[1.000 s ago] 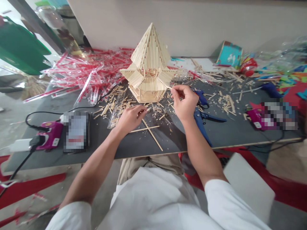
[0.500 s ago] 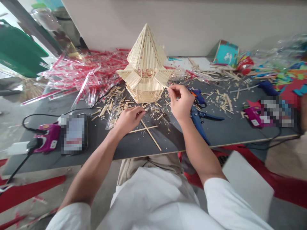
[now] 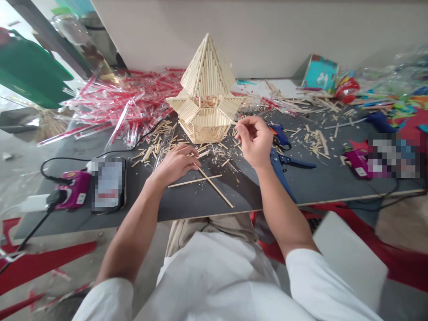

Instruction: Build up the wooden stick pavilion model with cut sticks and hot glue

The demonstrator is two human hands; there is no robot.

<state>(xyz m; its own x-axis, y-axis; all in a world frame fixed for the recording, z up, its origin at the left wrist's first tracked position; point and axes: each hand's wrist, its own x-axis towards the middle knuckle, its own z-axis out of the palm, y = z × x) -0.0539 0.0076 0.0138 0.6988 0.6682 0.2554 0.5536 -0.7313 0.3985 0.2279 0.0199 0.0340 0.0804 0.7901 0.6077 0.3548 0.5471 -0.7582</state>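
A model house built of pale wooden sticks stands upright at the back middle, with a pointed roof and flared panels above a many-sided base. My right hand is pinched closed beside the model's lower right edge; whatever lies between its fingertips is too small to make out. Low over the table, my left hand has loosely bent fingers, slightly apart, near the upper end of a long thin stick. That stick crosses a second long stick. Partly covered by my left hand is a clear plastic tray or wrapper.
Red-and-clear plastic wrappers pile up at the back left. A phone and a purple power socket lie left. Blue cutters and a blue glue gun sit right of my right hand. Stick scraps litter the table.
My left hand's fingers have spread slightly beside the crossed sticks. My right hand has drawn back a little from the model's edge. The whole view has shifted slightly.
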